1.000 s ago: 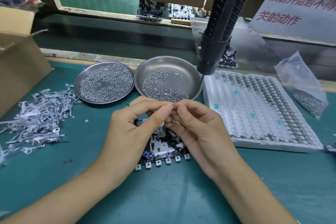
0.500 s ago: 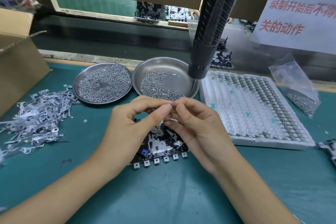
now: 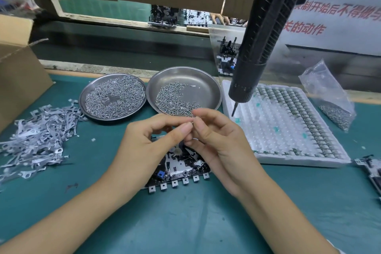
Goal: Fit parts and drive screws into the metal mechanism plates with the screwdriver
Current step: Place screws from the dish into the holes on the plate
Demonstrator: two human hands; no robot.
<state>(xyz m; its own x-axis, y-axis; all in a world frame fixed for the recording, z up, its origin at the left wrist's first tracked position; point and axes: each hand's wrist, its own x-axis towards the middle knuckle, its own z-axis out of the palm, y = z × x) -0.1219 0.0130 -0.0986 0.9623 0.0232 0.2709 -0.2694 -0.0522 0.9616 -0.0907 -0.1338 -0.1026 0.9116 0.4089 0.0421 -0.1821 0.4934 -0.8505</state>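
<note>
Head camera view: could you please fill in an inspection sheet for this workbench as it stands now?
Surface: green mat.
Job's things: mechanism plate flat under both hands; screwdriver hangs unheld above the white tray; two steel dishes of small fasteners.
Clutter: heap of metal strips; plastic bag.
Grippers: left hand and right hand meet at the fingertips, pinching a tiny part.
Cables: nothing seen.
Surroundings: cardboard box; sign with red lettering.
</note>
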